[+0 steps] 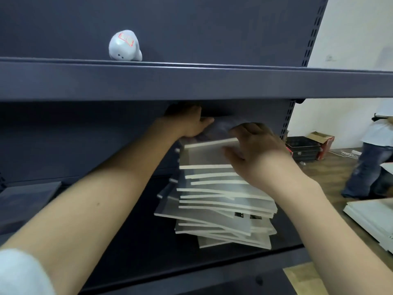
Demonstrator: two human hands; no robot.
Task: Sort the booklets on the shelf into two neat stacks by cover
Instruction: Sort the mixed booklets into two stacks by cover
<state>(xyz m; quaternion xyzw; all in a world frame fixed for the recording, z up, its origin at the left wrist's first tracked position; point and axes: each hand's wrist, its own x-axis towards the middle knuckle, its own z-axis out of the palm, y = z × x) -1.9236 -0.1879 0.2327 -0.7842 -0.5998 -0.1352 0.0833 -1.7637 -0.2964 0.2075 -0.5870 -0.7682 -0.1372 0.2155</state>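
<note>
Booklets: an uneven pile of thin grey booklets with pale edges (223,201) sits on the dark metal shelf (148,241).
Left hand (187,122): fingers grasp the top booklet's far edge.
Right hand (255,150): fingers spread, pressing its near side.
Upper shelf: small white figurine (124,46).

A tall, ragged pile of thin grey-covered booklets with pale cream page edges (223,201) stands toward the right of the dark grey metal shelf (148,241). The booklets lie flat but skewed, their corners fanned out at differing angles, the lower ones jutting left and forward. One grey cover partway down bears small black marks. The topmost booklet (209,151) sits tilted up at the back. Far to the left on the same shelf lies a single flat dark-covered booklet (27,196), well apart from the pile
</note>
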